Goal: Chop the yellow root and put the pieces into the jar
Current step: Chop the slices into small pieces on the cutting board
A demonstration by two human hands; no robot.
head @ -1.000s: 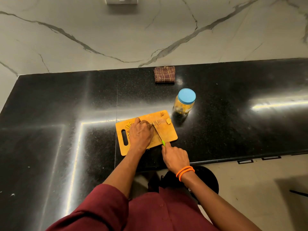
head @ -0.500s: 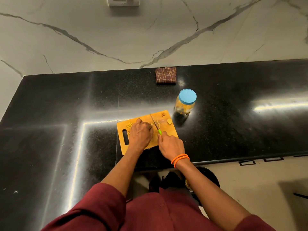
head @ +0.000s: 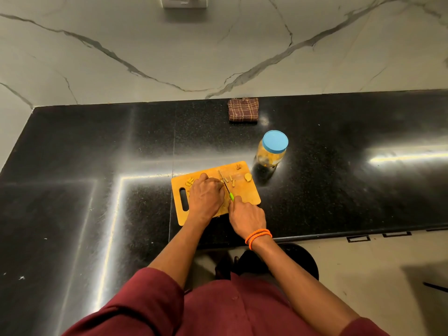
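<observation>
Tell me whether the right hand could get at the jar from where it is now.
Probably yes: the jar stands just beyond the cutting board's far right corner with bare counter around it. But the right hand grips the knife, and the blue lid is on.

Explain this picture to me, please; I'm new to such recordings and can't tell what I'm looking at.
No machine here: a person wears a camera on the head, looking down at their own two hands over a black counter. The right hand grips a green-handled knife, its blade on a wooden cutting board. The left hand rests curled on the board beside the blade; what it steadies is hidden. Yellow root pieces lie scattered on the board. Behind stands a jar, its blue lid on, and a checked cloth near the wall.
</observation>
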